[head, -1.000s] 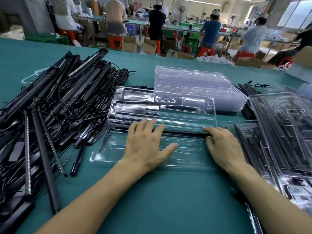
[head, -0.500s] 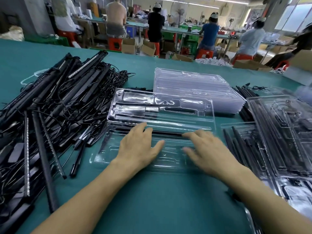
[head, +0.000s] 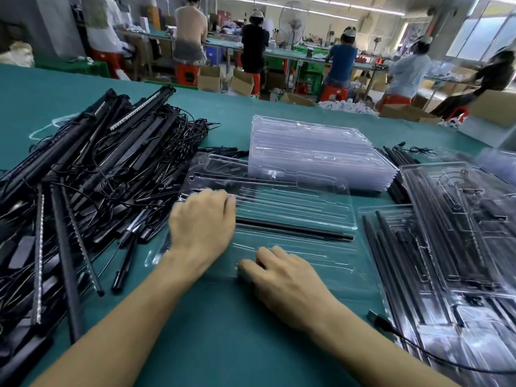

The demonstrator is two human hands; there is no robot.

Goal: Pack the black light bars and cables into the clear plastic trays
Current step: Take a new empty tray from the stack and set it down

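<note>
An open clear plastic tray [head: 301, 258] lies on the green table in front of me. One black light bar [head: 296, 229] sits across its middle. My left hand [head: 203, 224] rests on the tray's left part, its bent fingertips pressing where the far half begins. Lower down, my right hand [head: 282, 277] is at the tray's near edge with curled fingers that seem to pinch the rim. Motion blur hides the fingertips.
A big tangled pile of black light bars and cables [head: 83, 177] fills the left side. Behind the tray stands a stack of empty clear trays [head: 315, 155]. Packed trays [head: 460, 233] and loose bars [head: 396, 180] lie at the right. People work at benches far behind.
My right hand slid left and toward me, from the bar's right end to the tray's near edge. My left hand shifted farther onto the tray and its flat fingers bent.
</note>
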